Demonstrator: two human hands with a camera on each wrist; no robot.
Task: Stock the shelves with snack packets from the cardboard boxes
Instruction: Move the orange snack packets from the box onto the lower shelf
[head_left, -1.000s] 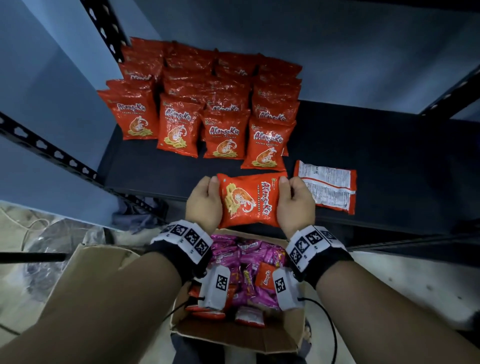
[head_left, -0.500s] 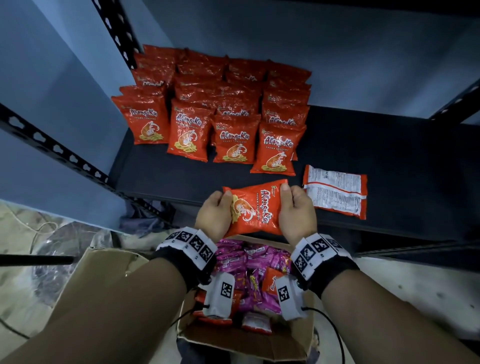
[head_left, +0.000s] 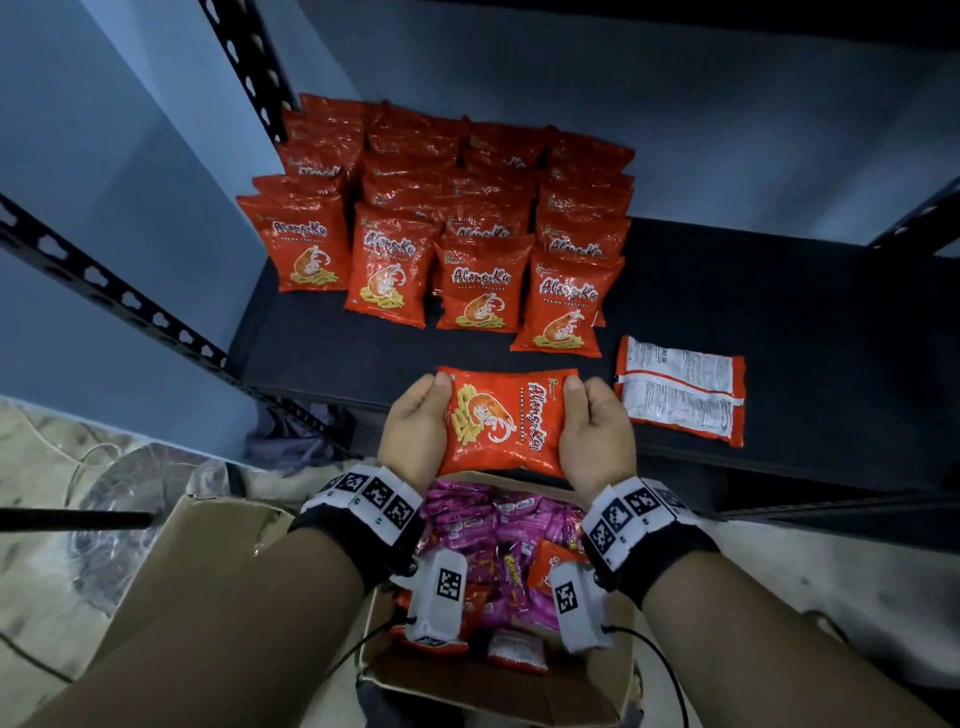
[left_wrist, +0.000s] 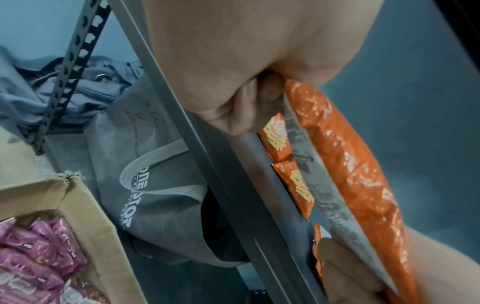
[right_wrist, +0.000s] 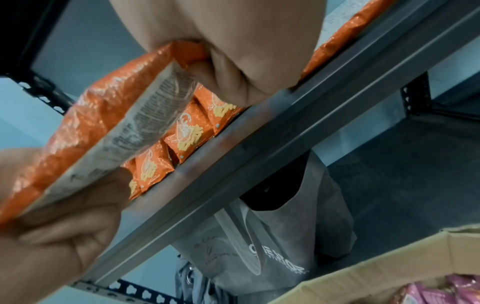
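Observation:
I hold one orange prawn-cracker packet (head_left: 506, 422) (left_wrist: 345, 156) (right_wrist: 103, 115) sideways, just above the front edge of the dark shelf (head_left: 779, 312). My left hand (head_left: 415, 431) grips its left end and my right hand (head_left: 595, 431) grips its right end, thumbs on top and fingers curled underneath. Behind it several rows of the same packets (head_left: 447, 228) stand on the shelf's left half. One more packet (head_left: 680, 397) lies face down to the right. Below my wrists an open cardboard box (head_left: 498, 691) holds pink and orange packets (head_left: 498, 535).
The shelf's right half is bare dark board. Perforated black steel uprights (head_left: 249, 62) and a rail (head_left: 130, 306) frame the shelf on the left. A grey printed bag (left_wrist: 155, 185) and bundled cloth (left_wrist: 78, 86) sit under the shelf. A second cardboard flap (head_left: 208, 551) lies at lower left.
The packet in my two hands has gone slightly up and forward toward the shelf edge. The head view has come closer to the shelf.

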